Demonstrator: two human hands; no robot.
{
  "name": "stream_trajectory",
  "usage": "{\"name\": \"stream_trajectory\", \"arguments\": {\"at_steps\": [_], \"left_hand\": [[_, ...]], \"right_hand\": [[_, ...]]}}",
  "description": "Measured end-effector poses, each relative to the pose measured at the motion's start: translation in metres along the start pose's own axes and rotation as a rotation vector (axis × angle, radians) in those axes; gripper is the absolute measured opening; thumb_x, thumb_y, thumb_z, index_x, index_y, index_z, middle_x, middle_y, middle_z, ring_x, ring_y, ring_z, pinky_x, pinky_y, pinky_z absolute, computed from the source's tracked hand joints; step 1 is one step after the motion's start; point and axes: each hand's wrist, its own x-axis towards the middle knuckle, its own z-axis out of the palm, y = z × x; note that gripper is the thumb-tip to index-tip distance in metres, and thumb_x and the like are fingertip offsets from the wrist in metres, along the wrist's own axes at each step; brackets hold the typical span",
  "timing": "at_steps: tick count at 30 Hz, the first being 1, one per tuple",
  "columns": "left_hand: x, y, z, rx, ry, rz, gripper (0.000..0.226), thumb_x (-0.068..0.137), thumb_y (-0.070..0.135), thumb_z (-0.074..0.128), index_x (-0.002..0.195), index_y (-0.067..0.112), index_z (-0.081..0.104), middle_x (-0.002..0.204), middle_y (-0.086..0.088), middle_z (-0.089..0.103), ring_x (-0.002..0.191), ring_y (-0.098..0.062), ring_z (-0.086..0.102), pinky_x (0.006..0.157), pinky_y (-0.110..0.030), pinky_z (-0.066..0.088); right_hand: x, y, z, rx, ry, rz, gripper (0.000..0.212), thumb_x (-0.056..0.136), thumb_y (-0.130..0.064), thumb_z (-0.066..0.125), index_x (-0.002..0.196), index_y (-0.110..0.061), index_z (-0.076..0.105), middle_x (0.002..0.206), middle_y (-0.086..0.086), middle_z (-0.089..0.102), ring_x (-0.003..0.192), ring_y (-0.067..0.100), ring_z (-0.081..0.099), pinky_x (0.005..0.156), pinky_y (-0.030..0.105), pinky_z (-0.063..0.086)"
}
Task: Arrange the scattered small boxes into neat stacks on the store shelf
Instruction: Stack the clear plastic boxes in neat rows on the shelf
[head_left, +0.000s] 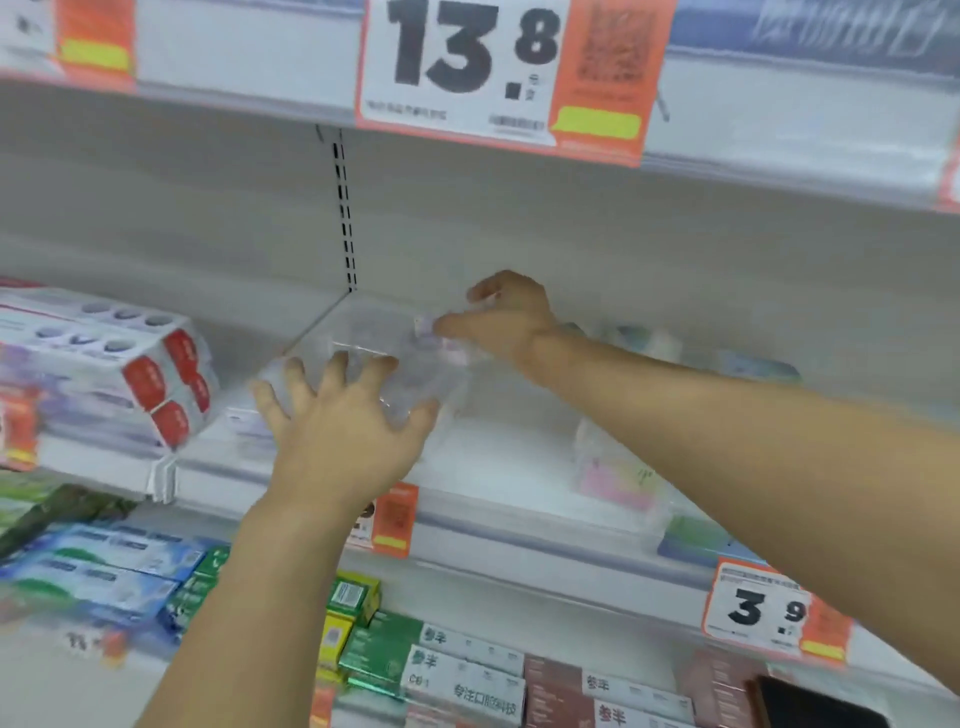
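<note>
A person reaches both arms into a store shelf (519, 467) beneath a large price tag (462, 67). The left hand (343, 415), fingers spread and straight, presses on a clear plastic tray (363, 332) near the shelf's front; the right hand (504, 317), deeper in, pinches a small pale box (428, 332) over the tray's far edge. More small boxes (644, 338) lie loose and blurred towards the back right, and another clear bin (618, 478) holds pinkish packs near the front. No neat stack is visible in the tray yet, so the tidying appears to be at an early stage, with most boxes left to gather.
</note>
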Motion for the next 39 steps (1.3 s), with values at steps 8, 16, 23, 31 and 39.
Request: {"name": "stream_trajectory", "arguments": {"at_steps": [8, 16, 23, 31, 39], "left_hand": [[0.003, 0.000, -0.008, -0.095, 0.066, 0.000, 0.070, 0.070, 0.064, 0.039, 0.130, 0.030, 0.051, 0.145, -0.004, 0.043, 0.141, -0.031, 0.024, 0.114, -0.059, 0.007], [-0.022, 0.095, 0.006, -0.577, 0.062, 0.286, 0.039, 0.090, 0.047, 0.051, 0.125, 0.030, 0.053, 0.127, 0.007, 0.050, 0.105, -0.013, 0.053, 0.078, -0.023, 0.034], [-0.019, 0.138, 0.034, -0.590, -0.378, 0.335, 0.061, 0.081, 0.065, 0.055, 0.136, 0.052, 0.033, 0.138, 0.005, 0.042, 0.116, -0.012, 0.047, 0.092, -0.025, 0.036], [-0.011, 0.168, 0.052, -0.759, -0.405, 0.269, 0.054, 0.087, 0.053, 0.058, 0.135, 0.050, 0.036, 0.136, 0.009, 0.047, 0.112, -0.003, 0.041, 0.086, -0.022, 0.033], [-0.024, 0.157, 0.035, -0.832, -0.136, 0.250, 0.023, 0.090, 0.037, 0.060, 0.111, 0.043, 0.053, 0.110, 0.029, 0.056, 0.103, 0.004, 0.052, 0.082, -0.010, 0.037]], "right_hand": [[-0.021, 0.005, -0.018, -0.095, -0.445, -0.013, 0.042, 0.093, -0.039, 0.063, 0.130, -0.020, 0.062, 0.134, -0.005, 0.059, 0.117, 0.010, 0.056, 0.081, 0.014, 0.043], [-0.059, 0.047, -0.169, -0.492, 0.188, -0.248, 0.014, 0.091, -0.023, 0.060, 0.095, -0.019, 0.072, 0.104, -0.004, 0.065, 0.096, 0.013, 0.061, 0.079, 0.011, 0.038], [-0.068, 0.151, -0.275, -0.415, 0.108, 0.558, 0.063, 0.093, -0.063, 0.045, 0.144, -0.026, 0.043, 0.147, 0.001, 0.045, 0.132, 0.029, 0.045, 0.104, 0.042, 0.038], [-0.074, 0.188, -0.259, 0.000, 0.097, 0.478, 0.038, 0.098, -0.050, 0.042, 0.117, -0.023, 0.059, 0.110, -0.001, 0.068, 0.094, 0.013, 0.060, 0.083, 0.021, 0.049], [-0.153, 0.139, -0.248, -0.179, 0.478, 0.001, 0.026, 0.092, -0.025, 0.061, 0.118, -0.027, 0.060, 0.117, -0.008, 0.063, 0.094, 0.003, 0.062, 0.076, 0.019, 0.048]]}}
